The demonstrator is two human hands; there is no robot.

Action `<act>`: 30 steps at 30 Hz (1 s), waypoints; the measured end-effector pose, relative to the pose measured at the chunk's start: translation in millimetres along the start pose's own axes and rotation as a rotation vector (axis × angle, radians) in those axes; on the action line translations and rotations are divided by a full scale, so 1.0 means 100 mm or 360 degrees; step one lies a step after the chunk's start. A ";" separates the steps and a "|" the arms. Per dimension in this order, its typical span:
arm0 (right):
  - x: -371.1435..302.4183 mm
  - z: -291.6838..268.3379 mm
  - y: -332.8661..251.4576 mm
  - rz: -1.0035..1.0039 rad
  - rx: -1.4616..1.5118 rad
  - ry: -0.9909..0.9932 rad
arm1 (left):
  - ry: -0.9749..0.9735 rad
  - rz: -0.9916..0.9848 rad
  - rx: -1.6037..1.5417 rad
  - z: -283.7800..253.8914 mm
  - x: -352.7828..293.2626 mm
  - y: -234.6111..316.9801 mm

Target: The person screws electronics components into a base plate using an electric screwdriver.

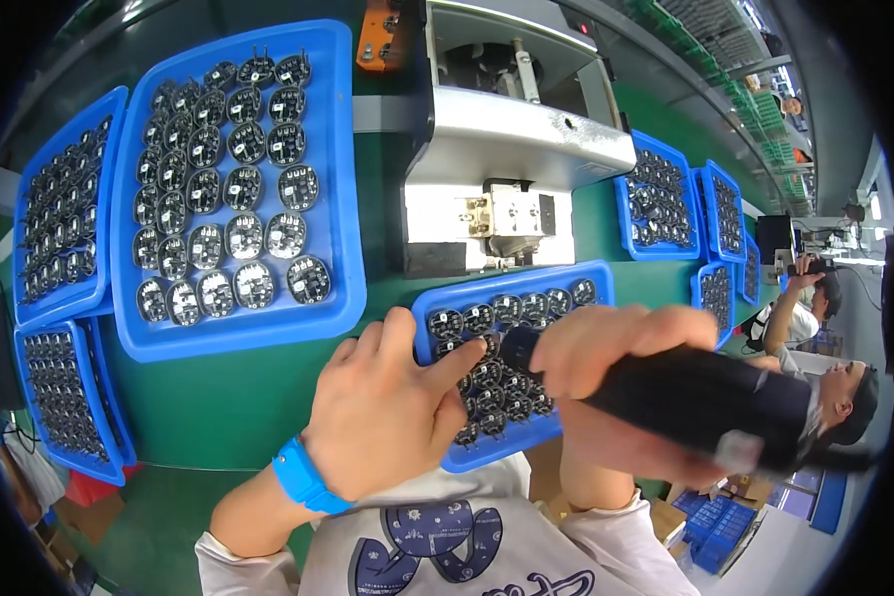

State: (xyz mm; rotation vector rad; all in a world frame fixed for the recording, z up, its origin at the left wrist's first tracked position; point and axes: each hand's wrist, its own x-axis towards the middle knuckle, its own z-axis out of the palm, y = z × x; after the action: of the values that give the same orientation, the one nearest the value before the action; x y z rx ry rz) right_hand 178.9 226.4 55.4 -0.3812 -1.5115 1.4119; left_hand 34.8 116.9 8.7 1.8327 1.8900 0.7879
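Observation:
A black power screwdriver (705, 402) lies tilted in my right hand (606, 353), its fingers wrapped round the body and its narrow end pointing left over the near blue tray (512, 442). My left hand (377, 412) holds nothing. Its index finger stretches out and touches a small round black circuit module (475, 350) in that tray, close to the tool's end, while the other fingers bend loosely. Rows of similar modules fill the tray. My right hand and the tool hide the tray's right side, and the tool's very tip is hard to make out.
A silver press-like machine (517, 134) stands behind the near tray. A larger blue tray (338, 288) of modules sits at left, with further filled trays (60, 298) beyond it. More trays (661, 248) stand at right. Other people (839, 397) work at far right.

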 end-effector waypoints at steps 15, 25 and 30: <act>0.79 0.22 -0.34 0.0100 0.0097 -0.0523 | 0.0068 0.0024 -0.0139 0.03 0.02 -0.11; 0.00 -0.05 -0.25 -0.0071 0.0066 -0.0155 | -0.0070 -0.0054 -0.0248 0.00 0.10 -0.09; 0.01 -0.10 -0.16 0.0021 0.0147 -0.0324 | -0.0050 -0.0042 -0.0228 0.00 0.12 -0.08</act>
State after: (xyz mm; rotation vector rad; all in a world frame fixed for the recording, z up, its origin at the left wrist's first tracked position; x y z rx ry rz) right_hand 192.5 228.4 68.2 -0.1950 -1.6011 1.5626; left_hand 27.9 128.9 5.4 1.7201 1.7857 0.8571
